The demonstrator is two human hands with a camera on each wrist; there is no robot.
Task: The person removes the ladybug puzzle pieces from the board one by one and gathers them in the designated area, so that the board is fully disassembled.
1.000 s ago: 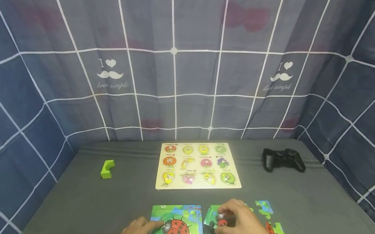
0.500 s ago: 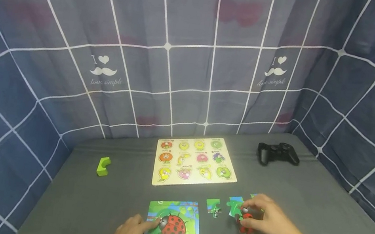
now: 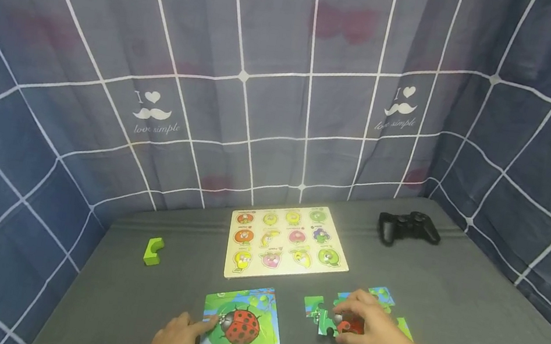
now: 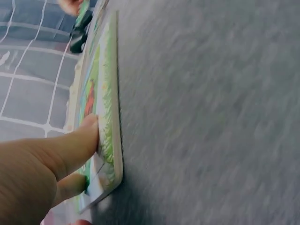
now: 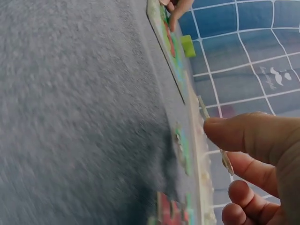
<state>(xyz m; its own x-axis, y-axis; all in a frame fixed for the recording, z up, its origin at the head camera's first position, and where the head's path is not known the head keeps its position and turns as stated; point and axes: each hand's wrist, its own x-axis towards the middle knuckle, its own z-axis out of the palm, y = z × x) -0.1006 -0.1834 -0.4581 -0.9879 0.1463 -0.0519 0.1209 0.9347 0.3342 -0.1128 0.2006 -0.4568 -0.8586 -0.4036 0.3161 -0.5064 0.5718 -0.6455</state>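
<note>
My left hand rests on the left side of a square ladybug puzzle board, index finger and thumb stretched over its face. In the left wrist view, the thumb presses on the board near its edge. My right hand pinches a jigsaw piece with green and part of a ladybug on it. The right wrist view shows this piece edge-on between thumb and fingers, above the table. A loose corner piece lies just left of it. Further pieces lie behind the right hand, partly hidden.
A wooden fruit peg puzzle lies behind the ladybug board. A black game controller sits at the back right, and a green notched block at the left. A grid-patterned curtain borders the grey table.
The right hand went right to the loose pieces, then came back left with a piece between its fingers. The ladybug board has shifted left and turned slightly under the left hand.
</note>
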